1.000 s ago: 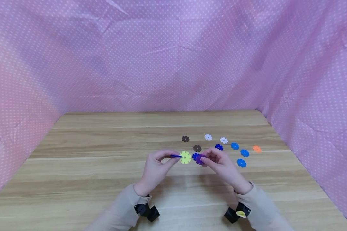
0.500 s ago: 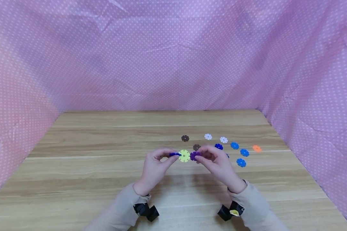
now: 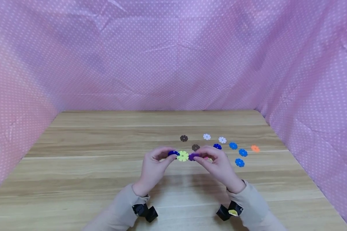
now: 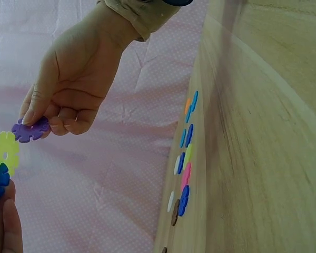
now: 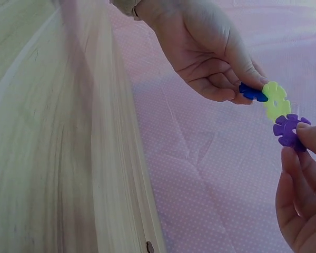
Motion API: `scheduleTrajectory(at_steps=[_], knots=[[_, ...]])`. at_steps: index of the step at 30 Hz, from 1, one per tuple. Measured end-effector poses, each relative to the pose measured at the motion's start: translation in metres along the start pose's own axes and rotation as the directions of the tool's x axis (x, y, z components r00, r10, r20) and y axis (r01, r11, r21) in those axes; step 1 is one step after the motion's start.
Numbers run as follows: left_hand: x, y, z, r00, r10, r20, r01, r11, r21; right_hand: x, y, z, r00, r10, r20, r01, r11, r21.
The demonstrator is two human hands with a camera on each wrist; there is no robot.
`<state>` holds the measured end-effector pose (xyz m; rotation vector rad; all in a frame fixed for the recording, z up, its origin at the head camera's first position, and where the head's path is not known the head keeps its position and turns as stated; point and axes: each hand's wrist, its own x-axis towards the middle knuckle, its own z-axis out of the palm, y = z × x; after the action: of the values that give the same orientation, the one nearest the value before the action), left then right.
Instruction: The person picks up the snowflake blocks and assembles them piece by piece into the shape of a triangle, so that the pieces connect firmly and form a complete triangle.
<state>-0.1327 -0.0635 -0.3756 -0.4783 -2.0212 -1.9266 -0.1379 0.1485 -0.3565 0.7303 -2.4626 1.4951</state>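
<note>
My left hand (image 3: 153,170) pinches a dark blue interlocking disc (image 5: 253,93) between thumb and fingers. Slotted onto that one, a yellow-green interlocking disc (image 3: 182,156) faces up between the two hands. From the other side, my right hand (image 3: 219,168) grips a purple interlocking disc (image 5: 288,130) by its edge. The purple rim meets the yellow-green one at their notches, as the left wrist view shows on the purple disc (image 4: 29,130) too. All three are held up above the table (image 3: 104,179).
Several loose discs lie on the table beyond and right of the hands: brown (image 3: 183,138), white (image 3: 206,137), dark blue (image 3: 217,146), light blue (image 3: 239,162) and orange (image 3: 255,148). A pink disc (image 4: 186,175) is partly covered by my right hand in the head view. Pink dotted cloth (image 3: 173,64) surrounds the table.
My right hand has moved left, bringing the purple disc up against the yellow-green one. The dark blue disc in my left hand has tilted, showing more of its face.
</note>
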Motion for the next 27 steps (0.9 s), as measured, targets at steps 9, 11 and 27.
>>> scheduleTrajectory(at_steps=[9,11,27], knots=[[-0.0001,0.0023,0.0001,0.997,0.005,0.081,-0.008,0.999,0.04,-0.0001,0.0001,0.002,0.999,-0.043,-0.029,0.043,0.999,0.005],[0.0001,0.0017,0.0,0.996,0.002,0.088,-0.006,0.999,0.039,-0.0001,-0.0001,0.0023,0.998,-0.048,-0.047,0.048,0.999,0.008],[-0.0029,0.0015,0.001,0.997,-0.002,0.082,0.009,0.997,-0.078,-0.0032,-0.0007,0.0081,0.985,-0.099,-0.14,0.109,0.992,0.067]])
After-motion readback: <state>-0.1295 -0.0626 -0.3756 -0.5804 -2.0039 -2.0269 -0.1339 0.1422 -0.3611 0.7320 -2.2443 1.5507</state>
